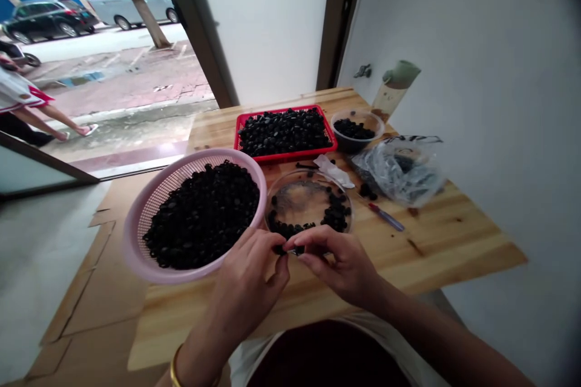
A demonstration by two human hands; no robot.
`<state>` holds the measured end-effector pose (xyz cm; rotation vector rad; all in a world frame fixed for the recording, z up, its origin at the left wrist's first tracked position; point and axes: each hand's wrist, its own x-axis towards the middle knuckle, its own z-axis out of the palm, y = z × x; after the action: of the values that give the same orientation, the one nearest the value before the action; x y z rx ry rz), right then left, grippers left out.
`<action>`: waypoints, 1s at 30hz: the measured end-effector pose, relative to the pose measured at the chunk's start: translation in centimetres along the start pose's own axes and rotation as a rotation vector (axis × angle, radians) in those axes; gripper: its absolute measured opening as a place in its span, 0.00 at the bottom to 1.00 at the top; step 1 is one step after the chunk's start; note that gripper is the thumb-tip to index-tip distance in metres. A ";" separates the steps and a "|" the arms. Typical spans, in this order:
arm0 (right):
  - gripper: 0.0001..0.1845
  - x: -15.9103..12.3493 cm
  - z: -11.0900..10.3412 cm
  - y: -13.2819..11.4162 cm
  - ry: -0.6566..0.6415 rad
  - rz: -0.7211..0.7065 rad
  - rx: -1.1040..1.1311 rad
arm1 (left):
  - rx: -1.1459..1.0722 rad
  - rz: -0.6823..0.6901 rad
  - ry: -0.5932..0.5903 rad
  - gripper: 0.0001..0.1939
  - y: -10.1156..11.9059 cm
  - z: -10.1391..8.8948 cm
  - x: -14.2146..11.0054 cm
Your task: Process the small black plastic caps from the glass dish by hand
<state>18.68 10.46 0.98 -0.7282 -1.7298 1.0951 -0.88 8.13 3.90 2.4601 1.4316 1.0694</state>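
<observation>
Just in front of a clear round dish (290,176), my left hand (245,272) pinches a small round black piece (278,250). My right hand (341,263) is closed on another small black piece (299,250), and the fingertips of both hands nearly meet. What exactly these pieces are is too small to make out. More black pieces (336,211) lie along the dish's edge. Beside my left hand stands a pink perforated basket (136,236) heaped with small black ring-like pieces (204,214).
A red tray (290,154) of black pieces sits at the back, beside a clear tub (356,128). To the right are a plastic bag (403,172), a red-and-blue pen-like tool (387,217), a crumpled tissue (333,170) and a green-lidded bottle (394,91). The wooden table (436,242) ends at right.
</observation>
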 end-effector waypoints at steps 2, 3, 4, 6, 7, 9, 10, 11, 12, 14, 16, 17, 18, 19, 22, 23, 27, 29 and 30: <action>0.10 -0.4 -0.2 0.4 0.023 0.032 -0.020 | -0.078 -0.043 0.021 0.10 0.3 0.4 0.1; 0.09 -0.6 -0.2 0.6 0.037 0.065 0.016 | -0.126 -0.083 0.026 0.09 0.4 0.6 0.1; 0.07 -0.7 -0.3 0.8 0.052 0.110 0.080 | -0.179 -0.131 0.029 0.09 0.4 0.8 0.0; 0.07 -0.7 -0.4 1.1 0.085 0.216 0.268 | -0.295 -0.220 0.033 0.09 0.5 1.4 -0.2; 0.09 -0.7 -0.4 1.2 0.098 0.262 0.364 | -0.348 -0.254 0.039 0.09 0.5 1.7 -0.3; 0.14 -0.6 -0.5 1.3 0.111 0.334 0.498 | -0.424 -0.290 0.054 0.09 0.4 2.3 -0.5; 0.15 -0.5 -0.5 1.3 0.115 0.358 0.538 | -0.441 -0.301 0.062 0.09 0.4 2.6 -0.5; 0.15 -0.4 -0.5 1.3 0.115 0.374 0.569 | -0.444 -0.305 0.074 0.09 0.4 2.7 -0.6; 0.15 -0.4 -0.5 1.3 0.114 0.388 0.595 | -0.436 -0.310 0.087 0.09 0.4 2.8 -0.5; 0.15 -0.3 -0.5 1.4 0.116 0.405 0.641 | -0.407 -0.314 0.113 0.10 0.5 2.9 -0.5; 0.15 -0.4 -0.5 1.6 0.118 0.414 0.670 | -0.383 -0.301 0.125 0.11 0.5 2.9 -0.4; 0.15 -0.4 -0.5 1.8 0.117 0.418 0.677 | -0.375 -0.289 0.127 0.11 0.5 2.9 -0.4; 0.15 -0.5 -0.5 2.0 0.114 0.423 0.678 | -0.372 -0.277 0.128 0.11 0.6 2.9 -0.4; 0.15 -0.5 -0.5 2.2 0.106 0.428 0.674 | -0.377 -0.268 0.132 0.11 0.6 2.9 -0.5; 0.15 -0.7 -0.4 2.7 0.096 0.447 0.662 | -0.478 -0.321 0.156 0.11 0.7 3.1 -0.7; 0.16 -0.8 -0.4 2.9 0.106 0.454 0.665 | -0.538 -0.359 0.166 0.11 0.8 3.2 -0.7; 0.18 -1.1 -0.3 3.3 0.159 0.481 0.663 | -0.799 -0.535 0.191 0.07 1.4 3.5 -0.9; 0.17 -1.1 -0.4 3.1 0.160 0.458 0.595 | -0.902 -0.615 0.182 0.07 1.5 3.7 -1.2; 0.16 -1.0 -0.6 2.7 0.159 0.425 0.533 | -0.944 -0.652 0.174 0.08 1.5 3.9 -1.4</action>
<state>19.59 10.98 -1.81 -0.8271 -1.0932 1.6531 2.19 7.17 0.86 1.1740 1.1988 1.3569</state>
